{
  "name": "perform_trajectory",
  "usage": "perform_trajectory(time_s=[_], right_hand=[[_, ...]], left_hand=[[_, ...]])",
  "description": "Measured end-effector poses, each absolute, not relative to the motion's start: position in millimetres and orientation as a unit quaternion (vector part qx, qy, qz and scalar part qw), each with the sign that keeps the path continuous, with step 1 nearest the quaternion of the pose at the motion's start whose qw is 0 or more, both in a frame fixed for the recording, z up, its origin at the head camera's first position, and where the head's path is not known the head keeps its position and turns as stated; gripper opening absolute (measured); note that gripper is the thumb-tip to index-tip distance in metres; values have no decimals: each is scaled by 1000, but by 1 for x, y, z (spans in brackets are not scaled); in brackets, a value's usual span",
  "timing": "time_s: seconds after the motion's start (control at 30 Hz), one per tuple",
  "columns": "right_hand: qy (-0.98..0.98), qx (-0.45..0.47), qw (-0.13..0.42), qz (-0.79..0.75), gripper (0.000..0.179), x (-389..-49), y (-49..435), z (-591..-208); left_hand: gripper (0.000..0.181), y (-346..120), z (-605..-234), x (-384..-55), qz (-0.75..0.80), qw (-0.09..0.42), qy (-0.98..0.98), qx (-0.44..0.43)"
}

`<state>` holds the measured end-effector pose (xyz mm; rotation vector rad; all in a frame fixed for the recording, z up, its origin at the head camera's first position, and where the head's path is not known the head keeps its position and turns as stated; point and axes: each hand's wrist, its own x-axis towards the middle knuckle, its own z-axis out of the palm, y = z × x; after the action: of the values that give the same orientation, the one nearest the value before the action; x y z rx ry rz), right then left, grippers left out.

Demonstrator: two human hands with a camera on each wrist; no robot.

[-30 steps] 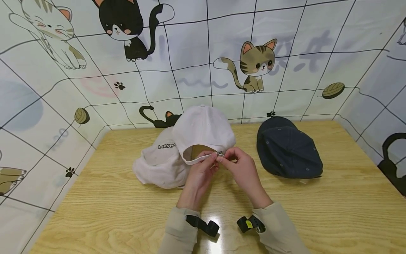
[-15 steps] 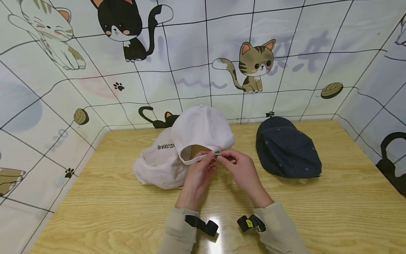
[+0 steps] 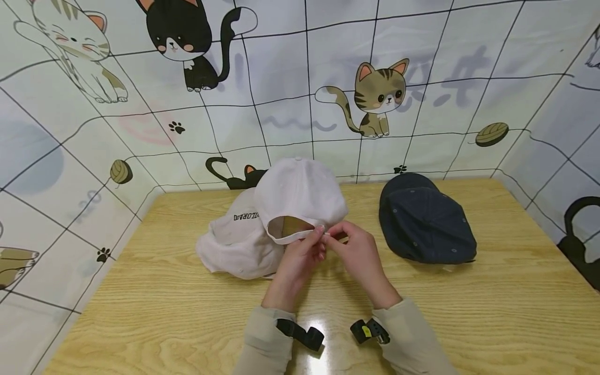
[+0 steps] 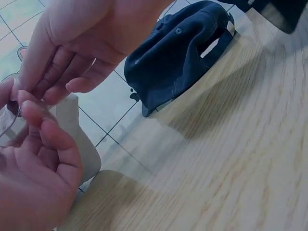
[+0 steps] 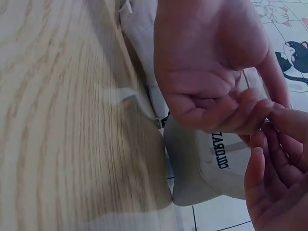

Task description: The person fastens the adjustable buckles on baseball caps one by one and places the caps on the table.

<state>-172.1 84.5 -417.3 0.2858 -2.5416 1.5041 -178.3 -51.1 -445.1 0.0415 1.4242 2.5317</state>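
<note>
A white baseball cap [image 3: 302, 190] sits in front of me, its back opening and strap [image 3: 292, 238] turned toward me. My left hand [image 3: 297, 263] pinches the strap near its right end, thumb on top. Just to the right, my right hand [image 3: 361, 255] pinches the white strap end between thumb and forefinger, the two hands' fingertips meeting. A bit of the metal buckle [image 4: 13, 107] shows at the fingertips in the left wrist view; the fingers hide most of it. Behind the white cap's left side lies a pale cap [image 3: 239, 242] with dark COLORADO lettering.
A navy cap [image 3: 426, 219] rests on the wooden table [image 3: 515, 312] to the right, brim toward the back. A cloth backdrop [image 3: 281, 67] with printed cats and grid lines stands behind and along both sides. Black camera straps [image 3: 300, 333] circle both wrists.
The metal buckle, visible between the fingertips earlier, is now mostly covered by the fingers. A white strap end now shows at the right fingertips. The caps stay almost in place.
</note>
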Motion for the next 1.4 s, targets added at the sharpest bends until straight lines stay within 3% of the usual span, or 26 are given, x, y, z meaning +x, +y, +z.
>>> perform_trajectory(time_s=[0.2,0.47,0.67,1.4], right_hand=[[-863,126,109,477,10,-172,82,-420],[-850,156,78,497,6,-174,82,-423],[-849,173,92,490,5,-174,81,-425],[-845,163,79,503,7,-171,81,-422]], left_hand=[[23,-49,-447,-177,845,124,520,13],[25,-49,-449,-178,860,106,500,9],[23,-51,-448,-178,864,96,494,5],[25,-50,-447,-178,871,87,483,5]])
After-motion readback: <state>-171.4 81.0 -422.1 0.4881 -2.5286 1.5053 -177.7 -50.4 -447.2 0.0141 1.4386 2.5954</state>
